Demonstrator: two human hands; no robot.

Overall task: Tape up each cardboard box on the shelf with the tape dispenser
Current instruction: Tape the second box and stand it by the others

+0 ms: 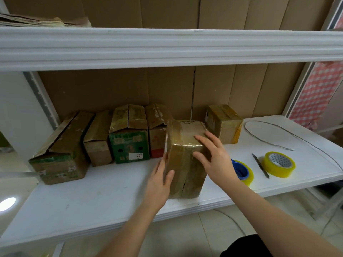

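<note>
A taped cardboard box [185,158] stands near the front edge of the white shelf [92,197], glossy tape across its top and down its near face. The person's left hand [160,180] lies flat against the box's left side, fingers straight and thumb on the near face. The right hand [213,156] rests on the upper right corner, fingers spread and extended over the top, thumb on the near face; neither hand curls round the box.

Behind and to the left, four boxes stand in a row against the cardboard backing: a long box [63,151] with green print at the far left, a plain brown box [98,140], a green-fronted box [130,134] with a white label, and a box with a red base [157,130]. Their top flaps appear loose or split open. A further small taped box [224,123] sits behind and to the right of the held box.

To the right of the right hand, a tape roll with a blue core [242,172] lies partly hidden by the wrist. Beside it lies a thin dark blade [260,166], then a second yellow tape roll [279,164]. A grey cable [267,136] loops across the shelf behind them.
</note>
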